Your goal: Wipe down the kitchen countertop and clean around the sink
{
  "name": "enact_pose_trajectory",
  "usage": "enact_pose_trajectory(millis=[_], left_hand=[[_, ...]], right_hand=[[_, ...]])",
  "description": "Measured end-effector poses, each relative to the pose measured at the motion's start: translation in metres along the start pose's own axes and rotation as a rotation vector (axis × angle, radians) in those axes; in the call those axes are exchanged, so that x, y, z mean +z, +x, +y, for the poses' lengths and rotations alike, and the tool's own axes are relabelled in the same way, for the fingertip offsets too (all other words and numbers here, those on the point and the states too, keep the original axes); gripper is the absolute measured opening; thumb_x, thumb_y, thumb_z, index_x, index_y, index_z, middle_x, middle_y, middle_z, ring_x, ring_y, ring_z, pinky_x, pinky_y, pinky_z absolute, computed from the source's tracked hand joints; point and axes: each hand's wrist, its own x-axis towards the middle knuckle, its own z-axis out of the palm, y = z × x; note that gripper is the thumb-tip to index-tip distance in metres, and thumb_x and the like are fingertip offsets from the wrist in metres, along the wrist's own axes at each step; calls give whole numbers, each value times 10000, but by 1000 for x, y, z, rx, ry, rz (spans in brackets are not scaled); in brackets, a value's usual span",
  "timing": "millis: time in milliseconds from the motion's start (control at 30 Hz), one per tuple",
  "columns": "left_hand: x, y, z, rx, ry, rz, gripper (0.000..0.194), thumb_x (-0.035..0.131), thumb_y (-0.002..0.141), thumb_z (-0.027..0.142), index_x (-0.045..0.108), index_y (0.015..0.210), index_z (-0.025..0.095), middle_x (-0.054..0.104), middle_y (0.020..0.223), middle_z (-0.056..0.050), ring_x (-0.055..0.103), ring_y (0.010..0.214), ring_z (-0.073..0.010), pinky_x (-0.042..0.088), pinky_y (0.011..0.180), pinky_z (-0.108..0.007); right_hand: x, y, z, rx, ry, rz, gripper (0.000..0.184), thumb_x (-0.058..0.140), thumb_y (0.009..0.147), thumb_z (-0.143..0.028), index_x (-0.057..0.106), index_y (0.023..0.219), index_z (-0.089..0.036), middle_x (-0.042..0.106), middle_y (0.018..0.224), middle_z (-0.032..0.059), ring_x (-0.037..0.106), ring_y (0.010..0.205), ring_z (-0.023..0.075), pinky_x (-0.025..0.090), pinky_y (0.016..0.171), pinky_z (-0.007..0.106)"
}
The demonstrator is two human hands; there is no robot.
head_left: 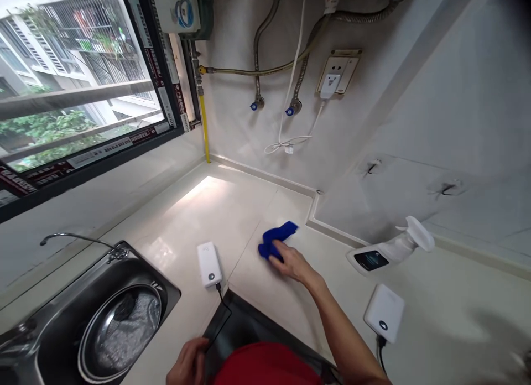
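Observation:
On the pale countertop, my right hand presses down with its fingers closed on a crumpled blue cloth. Part of the cloth sticks out past the fingertips toward the wall. My left hand is at the counter's front edge, low in the view, with its fingers curled in. A black cable runs from a white power bank down close to that hand; whether the fingers hold anything is hidden. The power bank lies flat, left of the cloth.
At the left is a steel sink with a tap and a metal basin inside. A white spray bottle and a second white power bank are at the right. Hoses and a plugged-in charger are on the back wall.

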Motion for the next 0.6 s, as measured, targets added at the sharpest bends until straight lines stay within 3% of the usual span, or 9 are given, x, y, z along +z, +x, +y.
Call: enact_pose_trajectory(millis=[67,200,333,500,600], left_hand=[[0,5,3,-78,6,22,305,464,924,374,757,968,301,785,978,-29,761,873,-207,644,770,-287],[3,25,12,-219,-8,9,368,431,913,459,733,992,264,781,1011,-56,750,857,-224,634,769,-332],[11,75,15,-345,-2,-2,520,392,926,555,656,1202,204,736,1098,-104,706,797,-230,611,779,-394],[31,153,28,-393,202,44,747,449,913,556,442,1482,71,548,1392,-237,551,1280,-372,479,1100,-548],[47,181,45,-459,350,-17,815,491,932,555,305,1588,109,500,1413,-247,504,1300,-410,451,1097,-583]], right_hand=[[14,-11,13,-42,-155,-109,405,568,933,-475,744,1182,-209,717,1296,140,674,1186,310,487,1086,503],[44,-13,34,4,-252,30,471,439,1001,-375,646,1379,-183,604,1472,155,576,1339,303,388,1171,537],[66,6,48,107,-364,91,558,455,986,-414,552,1477,-169,508,1562,173,454,1432,374,242,1196,674],[88,14,63,117,-397,148,499,432,975,-333,611,1410,-167,546,1535,148,417,1458,349,231,1210,629],[95,11,69,95,-383,212,471,435,971,-314,650,1363,-167,591,1491,135,457,1427,331,262,1211,583]])
